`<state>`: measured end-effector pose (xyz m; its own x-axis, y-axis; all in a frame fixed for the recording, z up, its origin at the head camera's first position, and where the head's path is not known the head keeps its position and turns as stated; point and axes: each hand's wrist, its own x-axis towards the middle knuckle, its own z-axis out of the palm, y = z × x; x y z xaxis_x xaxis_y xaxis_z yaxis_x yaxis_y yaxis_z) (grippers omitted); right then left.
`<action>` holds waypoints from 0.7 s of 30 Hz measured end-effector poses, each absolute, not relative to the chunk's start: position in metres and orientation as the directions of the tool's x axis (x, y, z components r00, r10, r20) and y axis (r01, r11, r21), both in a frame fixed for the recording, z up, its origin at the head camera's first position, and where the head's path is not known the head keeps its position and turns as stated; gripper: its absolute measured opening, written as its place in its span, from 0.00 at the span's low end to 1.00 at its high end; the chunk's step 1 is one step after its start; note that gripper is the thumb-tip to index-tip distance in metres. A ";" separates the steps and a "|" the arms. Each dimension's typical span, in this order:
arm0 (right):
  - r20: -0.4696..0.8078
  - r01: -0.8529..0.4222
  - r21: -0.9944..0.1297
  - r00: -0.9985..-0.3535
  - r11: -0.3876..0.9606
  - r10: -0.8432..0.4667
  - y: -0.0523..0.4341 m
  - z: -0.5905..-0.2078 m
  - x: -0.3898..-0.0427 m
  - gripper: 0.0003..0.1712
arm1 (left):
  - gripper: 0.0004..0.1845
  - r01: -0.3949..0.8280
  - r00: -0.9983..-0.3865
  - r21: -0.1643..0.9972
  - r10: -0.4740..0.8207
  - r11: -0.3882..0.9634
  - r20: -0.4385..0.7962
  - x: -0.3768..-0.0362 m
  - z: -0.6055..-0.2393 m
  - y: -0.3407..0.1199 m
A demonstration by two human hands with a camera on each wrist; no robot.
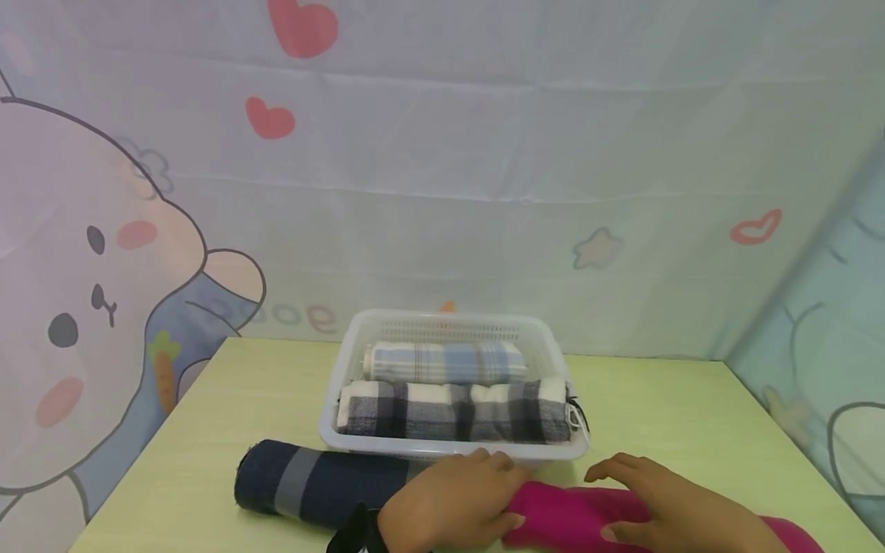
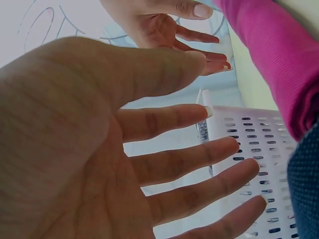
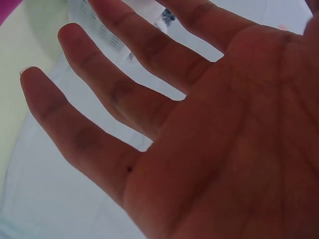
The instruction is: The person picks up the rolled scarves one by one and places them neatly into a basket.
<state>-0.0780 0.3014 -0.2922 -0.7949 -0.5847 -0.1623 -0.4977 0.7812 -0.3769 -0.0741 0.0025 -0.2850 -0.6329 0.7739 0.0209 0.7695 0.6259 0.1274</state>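
A rolled magenta cloth (image 1: 570, 511) lies along the table's front, to the right of a rolled navy cloth (image 1: 346, 480) with a grey stripe. My left hand (image 1: 459, 495), dark band at its wrist, hovers where the two rolls meet. In the left wrist view its fingers (image 2: 194, 164) are spread and grip nothing. Over the middle of the magenta roll is my right hand (image 1: 664, 503), fingers relaxed and apart. The right wrist view shows an empty palm (image 3: 224, 134); whether that hand touches the cloth I cannot tell.
Behind the rolls stands a white plastic basket (image 1: 456, 445) with slotted walls. Inside lie a black-and-white checked roll (image 1: 435, 411) and a pale blue plaid roll (image 1: 449, 361). A printed cloth backdrop (image 1: 449, 169) hangs behind the light yellow table (image 1: 664, 415).
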 end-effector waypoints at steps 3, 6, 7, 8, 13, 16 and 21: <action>-0.172 -0.495 -0.385 -0.791 0.779 -0.588 0.303 -0.292 -0.079 0.27 | 0.19 0.774 -0.630 0.108 0.776 0.624 0.033 -0.074 -0.287 0.004; -0.196 -0.477 -0.401 -0.789 0.782 -0.583 0.304 -0.291 -0.079 0.27 | 0.21 0.778 -0.626 0.100 0.779 0.621 0.030 -0.075 -0.289 0.005; -0.201 -0.473 -0.405 -0.789 0.783 -0.580 0.305 -0.291 -0.080 0.27 | 0.21 0.779 -0.624 0.098 0.781 0.619 0.026 -0.075 -0.290 0.006; -0.201 -0.474 -0.408 -0.787 0.781 -0.583 0.306 -0.291 -0.080 0.27 | 0.22 0.781 -0.621 0.096 0.783 0.617 0.020 -0.075 -0.290 0.006; -0.175 -0.487 -0.413 -0.787 0.770 -0.592 0.313 -0.293 -0.080 0.28 | 0.23 0.796 -0.601 0.087 0.799 0.599 -0.004 -0.079 -0.296 0.009; -0.149 -0.507 -0.401 -0.786 0.763 -0.600 0.320 -0.297 -0.080 0.29 | 0.23 0.808 -0.585 0.087 0.811 0.583 -0.007 -0.080 -0.299 0.011; -0.102 -0.556 -0.378 -0.770 0.741 -0.630 0.328 -0.300 -0.081 0.30 | 0.24 0.800 -0.588 0.130 0.809 0.586 -0.028 -0.081 -0.300 0.013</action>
<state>-0.0808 0.3276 -0.2996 -0.7699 -0.6299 -0.1021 -0.5558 0.7406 -0.3777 -0.0809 0.0125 -0.2997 -0.5878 0.8085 -0.0276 0.7999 0.5860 0.1295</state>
